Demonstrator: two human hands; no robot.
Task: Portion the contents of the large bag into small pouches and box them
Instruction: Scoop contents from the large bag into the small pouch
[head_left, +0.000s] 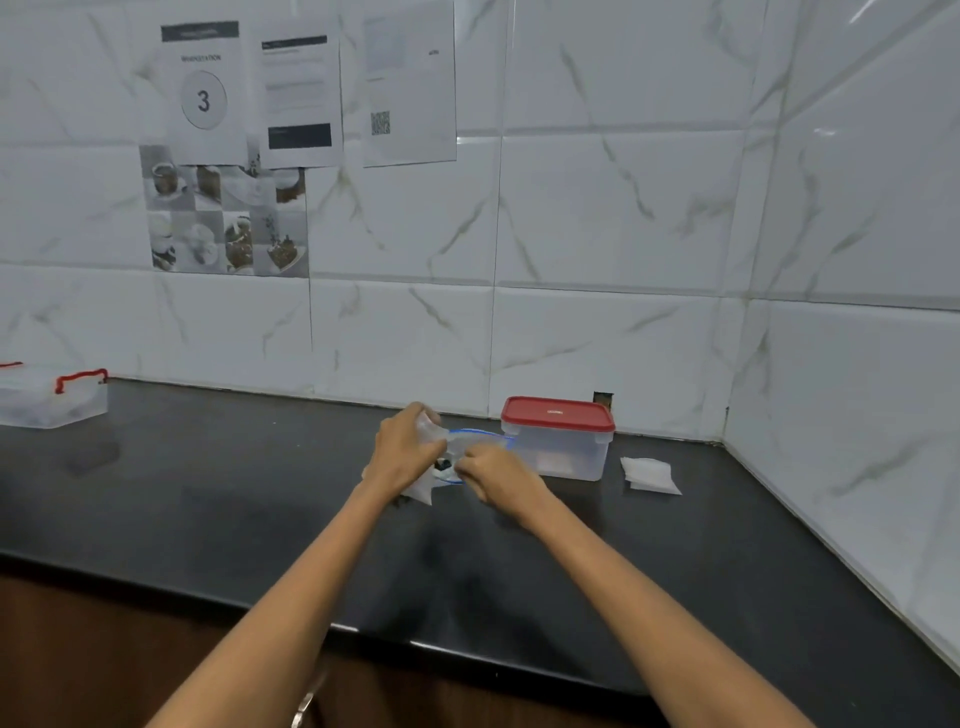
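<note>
- Both our forearms reach out over the near edge of the black counter (675, 545), bare from the bottom of the frame up to the wrists.
- Our left hand (402, 449) has its fingers curled around the crumpled top of the large clear bag (470, 441), holding it up off the counter.
- Our right hand (496, 475) pinches the bag's blue-edged mouth on its near side, fingertips bent in toward the left hand.
- Something small and dark sits between our fingers at the bag's opening; we cannot tell what it is, and the bag's lower part is hidden behind our hands.
- Just beyond the right fingers stands a clear box with a red lid (558, 436), lid on, its contents blurred.
- Further right of those fingers lie small white pouches (649, 475), flat in a loose stack.
- Well off to the left of our left fingers, a clear tub with red handles (52, 397) is cut off by the frame edge.
- Marble-look wall tiles (623, 208) rise behind, with printed sheets (306, 93), one marked 3; other text unreadable.
</note>
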